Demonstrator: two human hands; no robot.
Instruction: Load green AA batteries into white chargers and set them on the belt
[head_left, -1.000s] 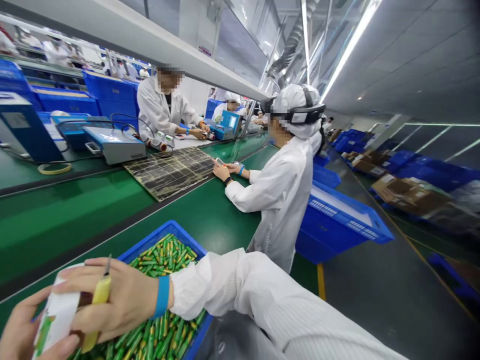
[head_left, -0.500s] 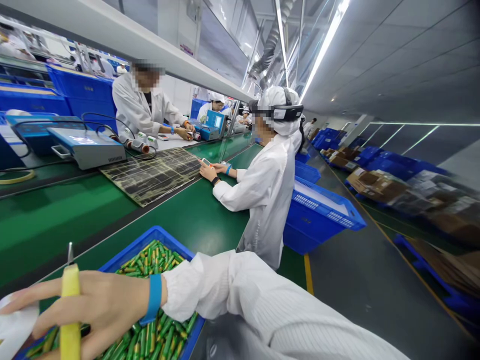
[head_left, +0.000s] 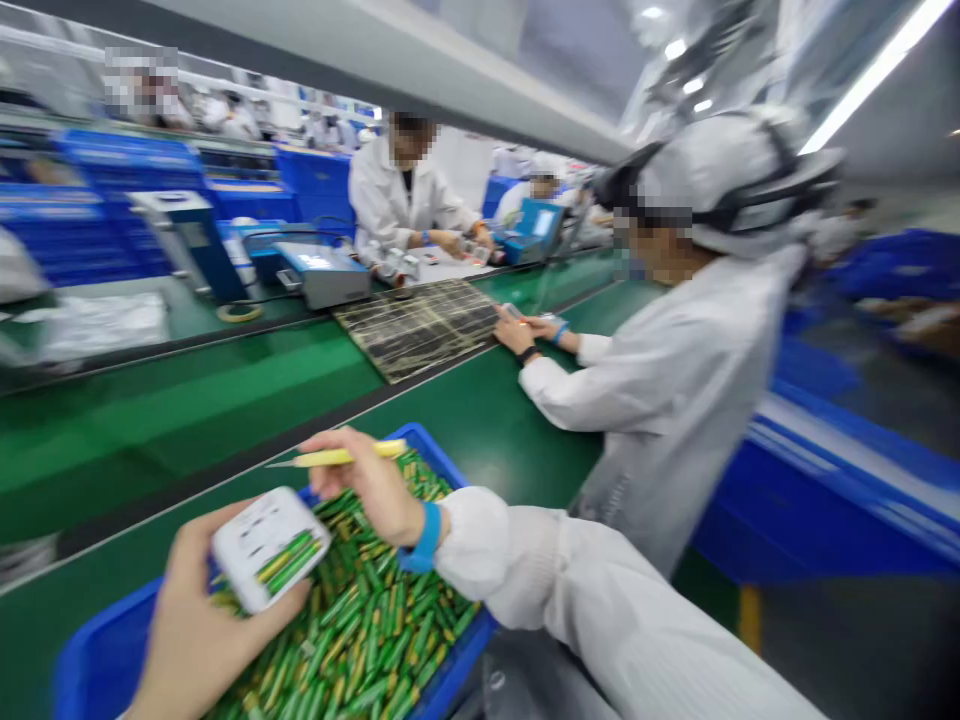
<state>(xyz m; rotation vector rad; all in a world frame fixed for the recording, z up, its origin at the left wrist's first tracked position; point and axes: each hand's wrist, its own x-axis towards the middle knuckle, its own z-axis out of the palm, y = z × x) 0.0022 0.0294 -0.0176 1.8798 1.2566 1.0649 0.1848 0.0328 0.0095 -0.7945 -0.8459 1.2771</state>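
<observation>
Head view looks down over a blue bin (head_left: 97,655) heaped with green and yellow batteries (head_left: 375,625), sitting on the green surface (head_left: 187,400). Left hand (head_left: 199,625) is closed around a small white case (head_left: 270,547), holding it above the bin's near-left part; two green batteries sit in the case's open side. Right hand (head_left: 371,485) hovers just beside it over the batteries, fingers pinched shut on yellow tweezers (head_left: 337,458) that lie nearly level, tip pointing left. A blue wristband (head_left: 426,537) circles the right wrist, with a white sleeve behind it. Further along the same surface, a co-worker in a white coat (head_left: 675,390) leans in, both their hands at the edge of a dark ribbed mat (head_left: 420,328). Across the line, another person in white (head_left: 397,205) works near a grey machine (head_left: 322,272). Blue crates (head_left: 112,195) stack up behind, all somewhat blurred.
</observation>
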